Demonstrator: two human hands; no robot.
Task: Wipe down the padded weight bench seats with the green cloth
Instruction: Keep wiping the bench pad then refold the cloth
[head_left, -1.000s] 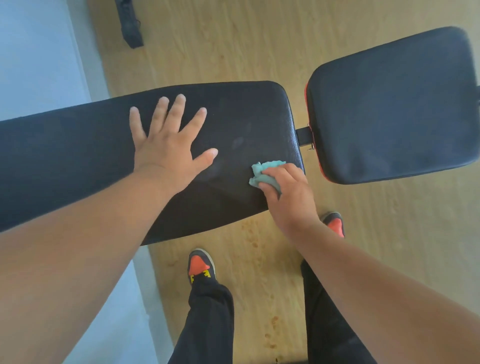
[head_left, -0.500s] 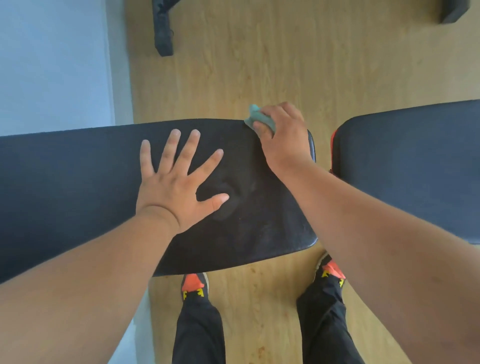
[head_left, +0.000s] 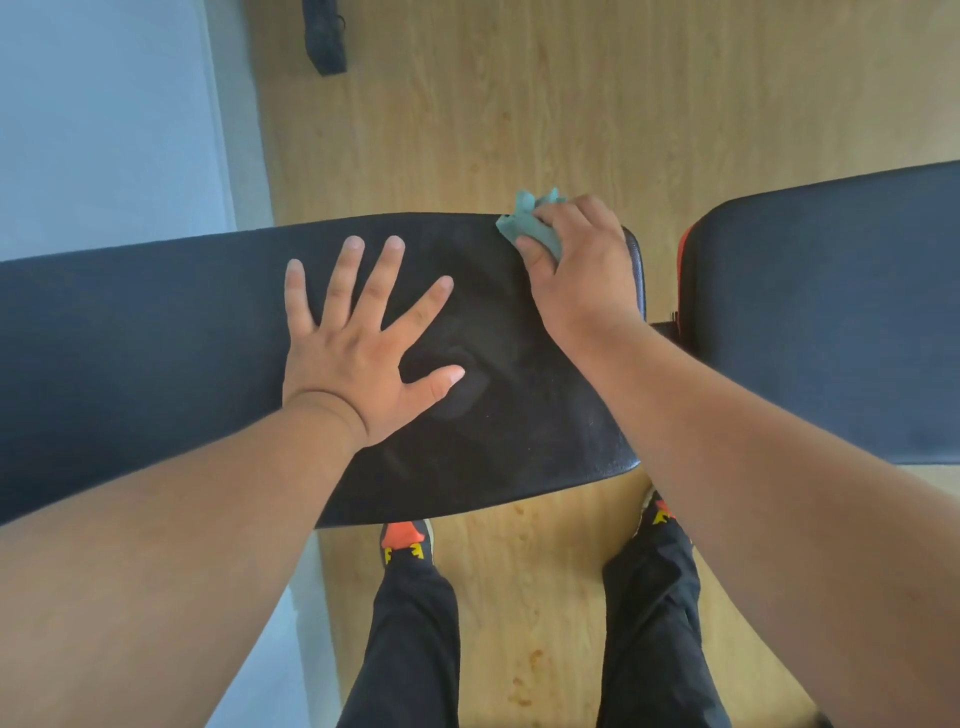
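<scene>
Right now green cloth (head_left: 530, 227) sits bunched at far right corner of long black bench pad (head_left: 156, 332), right hand (head_left: 576, 270) curled round it, pressing it down. Left hand (head_left: 363, 338) flat on same pad, fingers spread, holding nothing. Second pad (head_left: 831, 322) just beside, right. Wood floor (head_left: 519, 104) underneath, orange shoes (head_left: 405, 538) near edge.

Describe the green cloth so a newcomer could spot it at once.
Find the long black bench pad across the middle. At its far right corner, the right hand grips the green cloth. It is the only crumpled teal thing among black padding.
</scene>
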